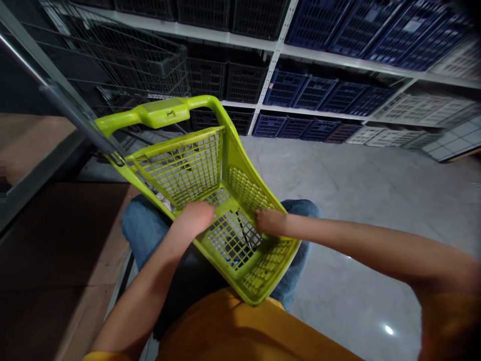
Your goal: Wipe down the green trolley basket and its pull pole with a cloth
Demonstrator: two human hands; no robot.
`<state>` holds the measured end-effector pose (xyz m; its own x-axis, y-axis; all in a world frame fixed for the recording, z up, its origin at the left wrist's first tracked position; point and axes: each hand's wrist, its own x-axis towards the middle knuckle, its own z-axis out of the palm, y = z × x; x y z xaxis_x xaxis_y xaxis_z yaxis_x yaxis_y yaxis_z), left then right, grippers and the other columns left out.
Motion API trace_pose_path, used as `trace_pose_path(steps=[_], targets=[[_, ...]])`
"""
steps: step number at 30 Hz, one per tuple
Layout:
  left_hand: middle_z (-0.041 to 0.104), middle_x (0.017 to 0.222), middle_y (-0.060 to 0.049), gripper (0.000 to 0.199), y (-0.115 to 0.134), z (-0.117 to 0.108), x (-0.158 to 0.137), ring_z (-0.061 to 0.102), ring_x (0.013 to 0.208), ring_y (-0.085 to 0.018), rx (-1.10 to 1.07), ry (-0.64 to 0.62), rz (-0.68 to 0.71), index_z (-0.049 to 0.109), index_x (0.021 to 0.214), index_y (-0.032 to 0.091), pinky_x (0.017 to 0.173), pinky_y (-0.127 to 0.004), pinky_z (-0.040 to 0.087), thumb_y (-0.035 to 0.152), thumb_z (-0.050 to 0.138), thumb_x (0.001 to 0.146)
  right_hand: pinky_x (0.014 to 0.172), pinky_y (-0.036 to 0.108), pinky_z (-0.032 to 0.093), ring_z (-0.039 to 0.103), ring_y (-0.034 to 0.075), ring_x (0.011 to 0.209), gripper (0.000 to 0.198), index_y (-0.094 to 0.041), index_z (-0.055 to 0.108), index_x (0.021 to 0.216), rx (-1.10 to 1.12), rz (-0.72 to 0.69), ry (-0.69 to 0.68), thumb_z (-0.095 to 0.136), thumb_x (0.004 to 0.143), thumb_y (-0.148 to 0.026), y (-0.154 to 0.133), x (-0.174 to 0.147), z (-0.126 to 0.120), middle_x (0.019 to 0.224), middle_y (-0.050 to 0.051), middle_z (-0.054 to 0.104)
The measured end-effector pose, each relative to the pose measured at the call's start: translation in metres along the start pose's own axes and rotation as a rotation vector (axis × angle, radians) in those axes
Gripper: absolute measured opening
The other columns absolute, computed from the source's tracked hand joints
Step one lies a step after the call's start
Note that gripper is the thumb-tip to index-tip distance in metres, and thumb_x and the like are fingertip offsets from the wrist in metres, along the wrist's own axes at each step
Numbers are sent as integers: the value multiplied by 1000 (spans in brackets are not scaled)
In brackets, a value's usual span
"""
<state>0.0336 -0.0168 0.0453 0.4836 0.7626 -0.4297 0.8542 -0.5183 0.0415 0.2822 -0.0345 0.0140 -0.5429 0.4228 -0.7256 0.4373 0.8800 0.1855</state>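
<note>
A lime-green shopping cart basket with lattice walls stands tilted before me, between my denim-covered knees. Over its left rim reaches my left hand, which is closed with the fingers curled down inside. Opposite it, my right hand comes over the right rim and rests against the inner wall, its fingers curled too. The undersides of both hands are hidden, so I cannot tell what they grip. Beyond the hands is the cart's green handle. Through the open grid floor some dark and shiny parts show.
Black crates and blue crates fill the white shelving ahead, with pale crates at the right. A wire cart stands back left. Grey tiled floor lies to the right; a brown wooden surface is at left.
</note>
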Motion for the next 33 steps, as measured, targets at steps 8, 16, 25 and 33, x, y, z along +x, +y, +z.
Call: trace_pose_path(steps=[8, 16, 25, 33], targets=[[71, 116, -18, 35, 5, -11, -2, 70, 103, -32, -23, -46, -19, 67, 120, 15, 85, -40, 53, 28, 42, 98, 80, 31, 48, 58, 26, 112, 25, -8, 74, 100, -170, 94, 274, 50, 93, -9, 113, 76, -94, 109, 16, 72], [72, 114, -17, 38, -3, 5, 6, 70, 101, -31, -54, 7, 5, 62, 129, 17, 85, -40, 53, 30, 44, 98, 72, 30, 42, 58, 23, 104, 23, -12, 75, 96, -204, 88, 325, 53, 93, -12, 107, 69, -85, 101, 13, 73], [73, 110, -15, 38, -2, 3, 4, 70, 99, -33, -49, 11, 24, 62, 129, 19, 81, -42, 53, 31, 44, 98, 83, 38, 41, 60, 24, 92, 16, -14, 76, 83, -113, -35, 309, 61, 89, -13, 12, -15, 21, 86, 11, 73], [71, 113, -16, 44, -2, 4, 4, 69, 101, -34, -7, 0, 22, 54, 139, 19, 80, -42, 53, 34, 41, 100, 76, 32, 45, 66, 21, 86, 15, -14, 75, 88, 55, -41, 250, 61, 88, -9, -20, -41, 55, 80, 11, 74]])
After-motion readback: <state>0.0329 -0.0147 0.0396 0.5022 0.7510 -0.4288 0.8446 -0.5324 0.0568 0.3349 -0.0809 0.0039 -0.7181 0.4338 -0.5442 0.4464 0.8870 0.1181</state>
